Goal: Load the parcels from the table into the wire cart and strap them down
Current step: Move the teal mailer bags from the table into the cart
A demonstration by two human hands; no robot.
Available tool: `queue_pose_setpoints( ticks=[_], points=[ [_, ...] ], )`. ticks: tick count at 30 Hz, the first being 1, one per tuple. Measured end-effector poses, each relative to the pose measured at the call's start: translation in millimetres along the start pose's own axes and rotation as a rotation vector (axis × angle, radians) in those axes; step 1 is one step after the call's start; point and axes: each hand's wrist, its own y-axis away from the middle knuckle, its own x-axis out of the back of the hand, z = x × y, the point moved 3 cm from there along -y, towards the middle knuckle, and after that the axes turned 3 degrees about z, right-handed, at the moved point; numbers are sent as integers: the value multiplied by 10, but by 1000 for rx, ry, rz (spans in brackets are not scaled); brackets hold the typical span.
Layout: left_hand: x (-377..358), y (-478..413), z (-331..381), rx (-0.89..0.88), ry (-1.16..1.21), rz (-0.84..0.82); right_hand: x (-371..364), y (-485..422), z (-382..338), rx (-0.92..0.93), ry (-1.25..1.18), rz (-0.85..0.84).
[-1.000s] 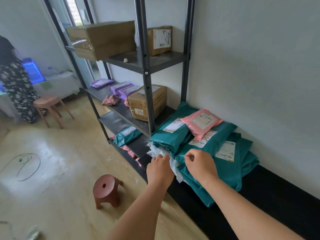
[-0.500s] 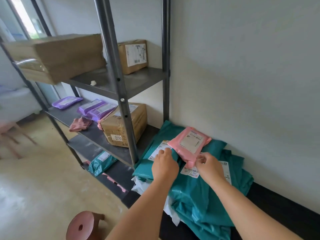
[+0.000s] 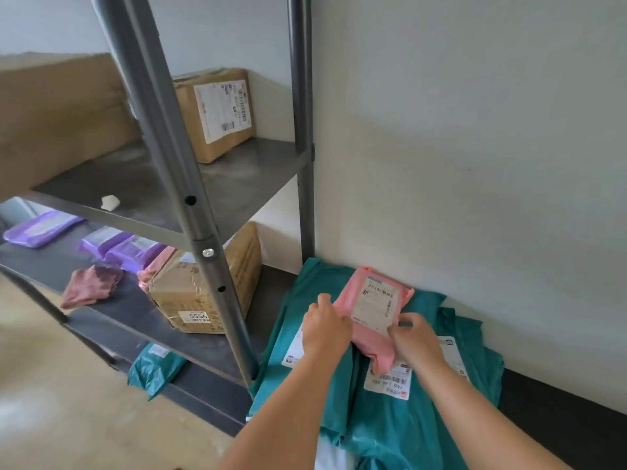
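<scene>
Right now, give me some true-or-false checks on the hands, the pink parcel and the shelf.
1. The left hand and right hand both grip the pink parcel. True.
2. A box marked 5556 stands on the shelf. True.
3. The pink parcel lies on the shelf. False: it tops the teal parcels.
4. Its label faces down. False: it faces up.

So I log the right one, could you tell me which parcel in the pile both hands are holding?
The pink parcel on top: the left hand and right hand grip its edges, while the teal parcels lie beneath it.
</scene>
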Motion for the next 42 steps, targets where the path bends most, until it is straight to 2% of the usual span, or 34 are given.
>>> queue_pose_setpoints(
  ticks=[4,12,18,25,29,35,42],
  points=[
    [-68,-113,21,-37,-12,-20,-27,-42,-1,-51,-60,0],
    [-154,-229,85,-89,118,-35,-73,-76,59,-168,-195,39],
    [-277,-286,139,-75,353,-9,-69,-79,107,-198,-335,69],
    [-296,-193,316,115,685,56,42,34,101,-205,-581,80],
    [-291,-68,423,219,852,64,195,135,133,-199,-621,116],
    [-472,295,631,268,1032,-97,520,387,229,-201,-751,139],
    [-853,1031,809,266,1030,-377,1026,865,795,-290,-1002,231]
  ],
)
